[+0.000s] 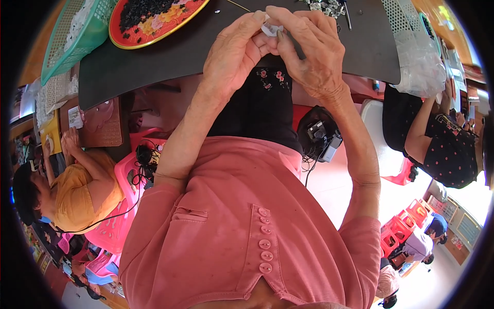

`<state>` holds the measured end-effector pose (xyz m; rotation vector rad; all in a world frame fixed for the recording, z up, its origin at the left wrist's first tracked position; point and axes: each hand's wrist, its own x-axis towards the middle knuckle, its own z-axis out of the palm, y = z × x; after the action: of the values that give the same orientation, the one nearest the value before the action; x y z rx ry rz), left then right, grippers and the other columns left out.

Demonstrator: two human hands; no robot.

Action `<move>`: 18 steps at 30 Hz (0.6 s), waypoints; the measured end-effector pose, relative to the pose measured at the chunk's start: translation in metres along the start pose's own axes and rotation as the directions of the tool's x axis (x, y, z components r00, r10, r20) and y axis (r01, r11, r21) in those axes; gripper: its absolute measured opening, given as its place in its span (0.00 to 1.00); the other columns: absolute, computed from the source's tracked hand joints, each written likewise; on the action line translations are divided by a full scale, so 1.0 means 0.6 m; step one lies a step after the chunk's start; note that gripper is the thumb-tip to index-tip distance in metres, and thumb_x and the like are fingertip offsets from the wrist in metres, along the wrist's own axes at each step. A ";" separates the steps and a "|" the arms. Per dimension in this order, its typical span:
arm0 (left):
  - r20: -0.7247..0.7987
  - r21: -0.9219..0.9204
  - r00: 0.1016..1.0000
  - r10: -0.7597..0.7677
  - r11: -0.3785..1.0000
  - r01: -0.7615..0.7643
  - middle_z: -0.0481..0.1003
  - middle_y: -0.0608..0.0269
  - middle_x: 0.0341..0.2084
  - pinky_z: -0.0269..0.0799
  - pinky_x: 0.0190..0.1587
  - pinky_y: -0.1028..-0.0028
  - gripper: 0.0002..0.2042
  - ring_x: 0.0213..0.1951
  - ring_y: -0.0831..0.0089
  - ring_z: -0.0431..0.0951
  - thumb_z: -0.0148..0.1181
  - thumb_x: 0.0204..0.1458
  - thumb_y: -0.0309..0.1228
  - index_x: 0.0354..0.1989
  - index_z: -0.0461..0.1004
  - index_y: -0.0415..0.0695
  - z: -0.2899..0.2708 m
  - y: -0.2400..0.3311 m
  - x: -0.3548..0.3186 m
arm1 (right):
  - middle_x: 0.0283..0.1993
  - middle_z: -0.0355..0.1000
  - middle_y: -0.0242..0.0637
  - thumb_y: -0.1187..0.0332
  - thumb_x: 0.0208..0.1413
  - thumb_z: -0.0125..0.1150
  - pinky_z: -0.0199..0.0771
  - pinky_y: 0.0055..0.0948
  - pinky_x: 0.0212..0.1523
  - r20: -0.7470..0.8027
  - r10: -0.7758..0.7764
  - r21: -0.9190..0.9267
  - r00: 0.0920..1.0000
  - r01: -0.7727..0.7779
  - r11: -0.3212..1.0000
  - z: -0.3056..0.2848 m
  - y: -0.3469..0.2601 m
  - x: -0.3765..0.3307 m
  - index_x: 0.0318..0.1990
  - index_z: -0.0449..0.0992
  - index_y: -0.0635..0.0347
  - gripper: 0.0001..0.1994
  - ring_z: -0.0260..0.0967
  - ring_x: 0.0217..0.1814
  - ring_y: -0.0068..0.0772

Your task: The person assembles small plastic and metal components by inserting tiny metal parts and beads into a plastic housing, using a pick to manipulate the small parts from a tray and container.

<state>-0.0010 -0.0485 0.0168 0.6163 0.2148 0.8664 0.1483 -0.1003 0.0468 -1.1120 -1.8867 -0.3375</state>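
Note:
Over the near edge of the dark table [170, 67], my two hands meet at their fingertips. Between them is a small whitish, see-through piece [269, 30], partly covered by the fingers. My left hand [234, 51] is closed on it from the left, the fingers curled beneath. From the right, my right hand [311, 49] pinches the same piece with thumb and fingers. Just beyond my right hand lies a pile of small clear and dark shiny bits [328, 7]. A thin stick [237, 5] lies beyond my left hand.
A red floral plate [154, 38] with small black pieces sits left on the table, beside a green basket [77, 51]. A slim tool [348, 18] lies right of the pile. A clear plastic bag [419, 64] hangs over the right end. People sit on both sides.

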 end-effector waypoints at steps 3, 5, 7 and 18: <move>0.029 0.085 0.999 0.032 0.996 -0.034 0.74 0.59 0.32 0.73 0.38 0.71 0.12 0.32 0.74 0.75 0.47 0.64 0.34 0.41 0.72 0.37 -0.005 -0.002 0.001 | 0.36 0.77 0.29 0.78 0.45 0.60 0.67 0.27 0.41 0.088 0.184 0.046 0.979 -0.188 0.981 -0.004 -0.012 0.004 0.48 0.77 0.53 0.19 0.71 0.37 0.31; 0.026 0.104 0.999 0.030 0.994 -0.032 0.74 0.59 0.31 0.74 0.38 0.71 0.12 0.32 0.74 0.75 0.47 0.64 0.35 0.41 0.72 0.37 -0.003 -0.004 0.000 | 0.36 0.78 0.31 0.78 0.47 0.58 0.71 0.26 0.41 0.144 0.561 0.499 0.815 -0.549 0.670 -0.007 -0.020 0.010 0.47 0.77 0.54 0.18 0.73 0.37 0.30; 0.018 0.121 0.999 0.031 0.992 -0.033 0.74 0.59 0.31 0.74 0.38 0.71 0.12 0.32 0.73 0.75 0.47 0.64 0.35 0.41 0.71 0.37 -0.009 -0.004 0.000 | 0.37 0.74 0.41 0.83 0.48 0.57 0.69 0.34 0.41 0.382 0.724 0.560 0.575 -0.767 0.314 -0.024 -0.043 0.044 0.48 0.74 0.65 0.17 0.69 0.37 0.43; 0.077 0.020 0.994 -0.078 0.997 0.077 0.72 0.61 0.29 0.74 0.38 0.71 0.13 0.32 0.73 0.74 0.46 0.64 0.35 0.41 0.71 0.36 -0.008 0.008 0.000 | 0.35 0.78 0.29 0.79 0.47 0.58 0.73 0.25 0.40 0.100 0.230 0.272 0.968 -0.249 0.930 -0.005 0.016 0.007 0.45 0.78 0.53 0.16 0.74 0.35 0.29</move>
<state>-0.0062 -0.0439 0.0156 0.6525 0.1749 0.7648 0.1572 -0.0942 0.0501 -1.1506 -1.7637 0.1072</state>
